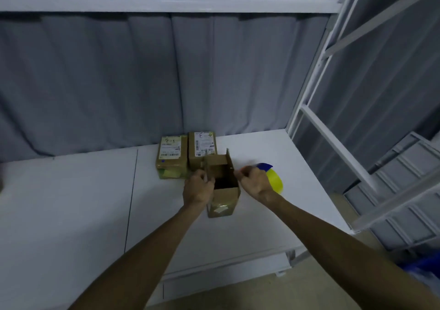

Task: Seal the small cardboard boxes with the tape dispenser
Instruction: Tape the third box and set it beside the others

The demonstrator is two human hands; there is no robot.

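Step in hand: closing flaps, judged. Small brown cardboard box [223, 201], top open, mid white table [71, 202]; interior dark, contents indiscernible. Left hand [198, 188] grips its left flap. Right hand [254, 181] curled at right rim; grip unclear. Blue-and-yellow tape dispenser [273, 176] lies just behind. Two labelled closed boxes [170, 157] stand behind. Next: flatten flaps, fetch dispenser.

White table [71, 202] with three small cardboard boxes [170, 157], tape dispenser [275, 178].

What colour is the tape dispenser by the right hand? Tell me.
The tape dispenser is yellow with blue; head view.
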